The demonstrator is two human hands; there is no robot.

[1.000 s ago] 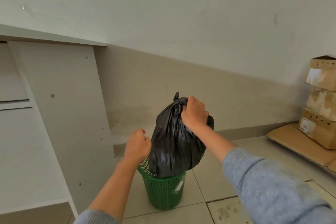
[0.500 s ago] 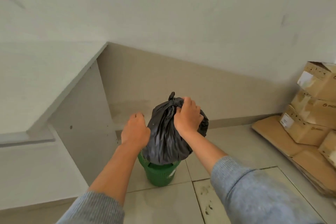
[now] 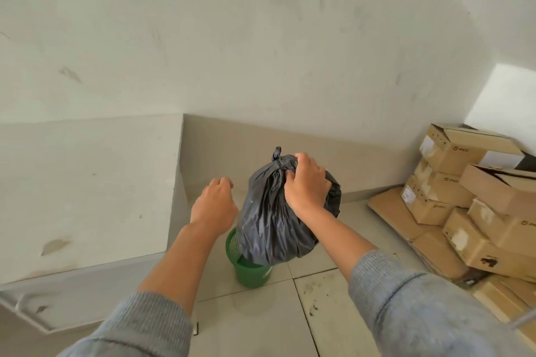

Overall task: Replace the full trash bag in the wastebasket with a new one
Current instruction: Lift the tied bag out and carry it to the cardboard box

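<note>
A full black trash bag point(image 3: 269, 226), knotted at the top, hangs over a small green mesh wastebasket point(image 3: 249, 271) on the tiled floor. Its bottom is at about the height of the basket's rim. My right hand point(image 3: 306, 182) grips the bag just under the knot. My left hand point(image 3: 214, 206) hovers left of the bag with its fingers curled, holding nothing. Part of the basket's opening shows to the left of the bag. No new bag is in view.
A white desk point(image 3: 87, 188) stands close on the left, its side panel next to the basket. Several cardboard boxes point(image 3: 470, 197) are stacked against the wall on the right, with flattened cardboard under them. The wall runs right behind the basket.
My right hand has lifted the bag higher, so more of the basket's opening shows. My view has risen and now looks down on the desk top. The left hand stays beside the bag.
</note>
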